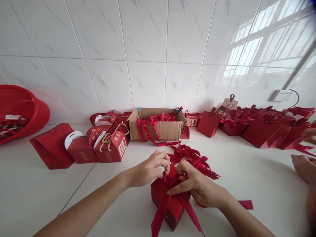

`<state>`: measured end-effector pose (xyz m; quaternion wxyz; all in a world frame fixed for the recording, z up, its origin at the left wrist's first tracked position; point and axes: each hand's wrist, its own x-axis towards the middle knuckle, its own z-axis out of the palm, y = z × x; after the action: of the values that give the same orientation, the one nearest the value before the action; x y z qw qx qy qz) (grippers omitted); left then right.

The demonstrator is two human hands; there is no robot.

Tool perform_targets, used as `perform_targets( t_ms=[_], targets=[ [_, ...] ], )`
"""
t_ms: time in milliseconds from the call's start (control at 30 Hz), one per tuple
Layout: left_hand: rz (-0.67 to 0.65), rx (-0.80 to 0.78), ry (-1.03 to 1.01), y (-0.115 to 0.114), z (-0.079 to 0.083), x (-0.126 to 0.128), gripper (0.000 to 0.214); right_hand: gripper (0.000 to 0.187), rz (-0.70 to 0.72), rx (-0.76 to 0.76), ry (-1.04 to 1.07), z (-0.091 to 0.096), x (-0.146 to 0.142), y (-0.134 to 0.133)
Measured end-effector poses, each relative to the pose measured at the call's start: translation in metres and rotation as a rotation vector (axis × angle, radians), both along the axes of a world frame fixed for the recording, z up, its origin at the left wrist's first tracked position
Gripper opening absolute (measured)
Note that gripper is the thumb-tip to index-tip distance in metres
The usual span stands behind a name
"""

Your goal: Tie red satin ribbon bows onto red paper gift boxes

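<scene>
A small red gift box (pixel 170 210) stands right in front of me, with a dark red satin ribbon (pixel 160 214) over its top and two tails hanging down the near sides. My left hand (pixel 151 169) is closed at the top left of the box, its fingertips pinched at the ribbon's knot. From the right, my right hand (pixel 197 186) has curled fingers around a part of the ribbon, while one digit lies against the knot. My fingers partly hide the knot. Just behind the box lies a pile of loose red ribbons (pixel 187 154).
A cardboard box (pixel 160 130) of ribbons stands against the tiled wall. Red gift boxes (pixel 111 146) are at the left, near a red basin (pixel 37 108). More red boxes (pixel 264 131) line the right side, where another person's hands (pixel 304 168) show.
</scene>
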<state>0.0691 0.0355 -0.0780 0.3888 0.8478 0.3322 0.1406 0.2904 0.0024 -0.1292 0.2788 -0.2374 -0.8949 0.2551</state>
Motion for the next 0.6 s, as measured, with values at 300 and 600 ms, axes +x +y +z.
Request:
perform_targets(
  t_ms=[300, 600],
  targets=[
    [0.001, 0.082, -0.062, 0.009, -0.016, -0.003, 0.024, 0.051, 0.004, 0.057, -0.019, -0.001, 0.000, 0.003],
    [-0.125, -0.276, -0.290, 0.013, -0.013, -0.015, 0.020, 0.050, 0.016, -0.008, 0.037, -0.002, 0.000, 0.002]
  ],
)
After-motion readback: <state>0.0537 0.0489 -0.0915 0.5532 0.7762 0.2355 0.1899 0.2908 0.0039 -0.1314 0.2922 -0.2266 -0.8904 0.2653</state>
